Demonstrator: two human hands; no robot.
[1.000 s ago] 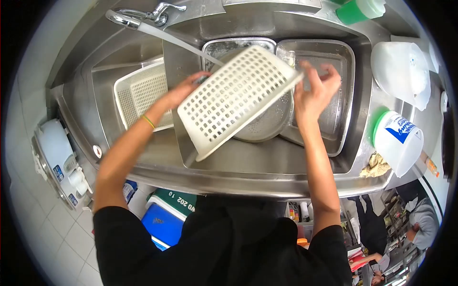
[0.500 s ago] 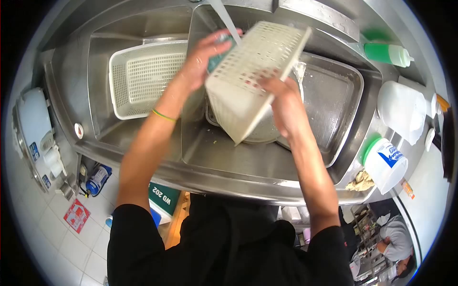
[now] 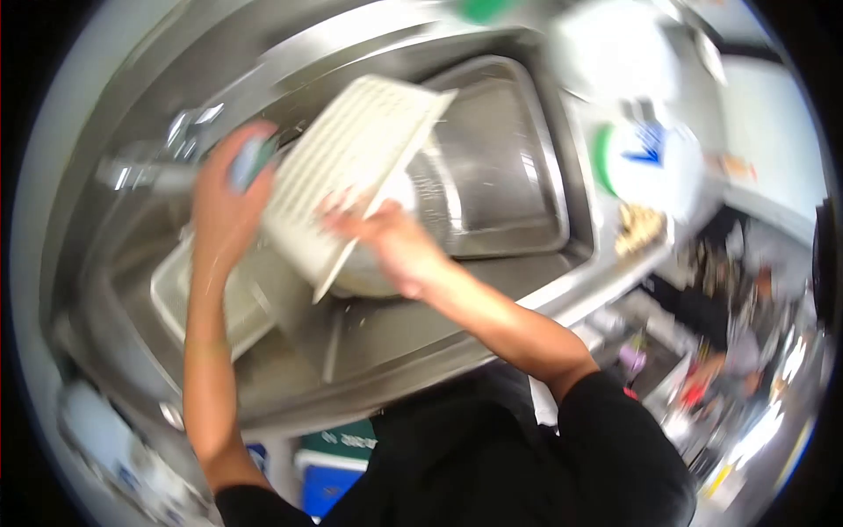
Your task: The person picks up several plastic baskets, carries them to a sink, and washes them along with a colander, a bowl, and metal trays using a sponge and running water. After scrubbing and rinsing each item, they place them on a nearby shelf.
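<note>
My right hand grips a cream perforated plastic basket by its rim, holding it tilted on its side above the sink. In my left hand is a green and greyish scrubbing sponge, blurred, just left of the basket. The fingers curl round the sponge. Below the basket sits a round metal bowl, partly hidden. A rectangular metal tray leans in the sink to its right. Another cream basket lies in the left basin, partly covered by my left forearm.
The faucet shows at the left, smeared by motion. Along the right ledge are a white tub with a green rim, a white container and a crumpled yellowish cloth. People are in the background at right.
The whole view has turned and blurred. My left hand with the sponge has come away from the basket's upper end to beside it. My right hand still grips the basket.
</note>
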